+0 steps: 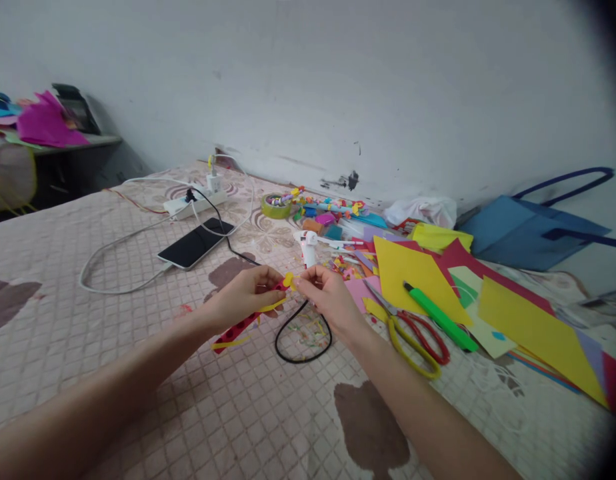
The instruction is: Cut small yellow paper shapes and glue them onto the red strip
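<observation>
My left hand is closed around a red strip with dark dots and yellow strips along it, which slants down to the left. At the strip's upper end sits a small yellow piece, perhaps flower-shaped. My right hand pinches this yellow piece between thumb and forefinger, and the fingertips of both hands nearly meet. Just beyond the hands stands a white glue gun. Its black cord loops on the cloth below my hands, around small coloured scraps.
Scissors, a green cutter and coloured sheets lie on the right. A phone and power strip with cables are on the left. Tape and decorated sticks lie near the wall, a blue bag far right.
</observation>
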{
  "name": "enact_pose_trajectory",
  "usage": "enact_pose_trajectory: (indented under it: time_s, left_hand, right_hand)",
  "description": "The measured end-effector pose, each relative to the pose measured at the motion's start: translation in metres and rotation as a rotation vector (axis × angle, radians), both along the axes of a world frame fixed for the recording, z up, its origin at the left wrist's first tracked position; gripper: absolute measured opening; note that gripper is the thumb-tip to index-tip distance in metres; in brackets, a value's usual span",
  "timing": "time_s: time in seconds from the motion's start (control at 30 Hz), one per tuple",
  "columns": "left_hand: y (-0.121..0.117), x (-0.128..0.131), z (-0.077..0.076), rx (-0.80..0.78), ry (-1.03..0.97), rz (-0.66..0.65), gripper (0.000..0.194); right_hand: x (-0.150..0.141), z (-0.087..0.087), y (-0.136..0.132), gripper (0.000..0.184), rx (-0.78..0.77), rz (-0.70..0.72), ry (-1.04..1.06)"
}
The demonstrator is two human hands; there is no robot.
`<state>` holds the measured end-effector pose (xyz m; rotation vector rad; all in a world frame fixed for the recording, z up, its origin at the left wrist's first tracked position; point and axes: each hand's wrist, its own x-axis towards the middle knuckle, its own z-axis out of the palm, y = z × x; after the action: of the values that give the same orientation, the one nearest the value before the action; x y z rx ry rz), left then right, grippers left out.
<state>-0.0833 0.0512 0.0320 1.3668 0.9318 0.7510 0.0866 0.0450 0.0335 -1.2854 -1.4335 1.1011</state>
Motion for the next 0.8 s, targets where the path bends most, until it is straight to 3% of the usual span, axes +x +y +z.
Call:
enact_pose_trajectory:
  time_s: [0.17,0.27,0.47,0.8]
  left_hand:
    - [-0.001,0.0,0.004,-0.094,-0.017,0.007,0.025]
    - [0.0,-0.002,0.005,-0.143,-0.036,-0.029,0.023]
    - [-0.002,-0.006,0.003,-0.135,-0.03,-0.174,0.018]
    - [-0.002,-0.005,0.007,-0.158,0.044,-0.25,0.02]
  right_hand:
    - [0.006,-0.001,0.003,0.016,0.023,-0.05,0.09]
    - [0.015,0.004,0.006,0.018,0.119,0.077,0.031]
    - [0.033,0.027,0.001,0.038,0.299,0.416,-0.32]
    - [0.036,0.031,-0.002,0.036,0.357,0.569,-0.475]
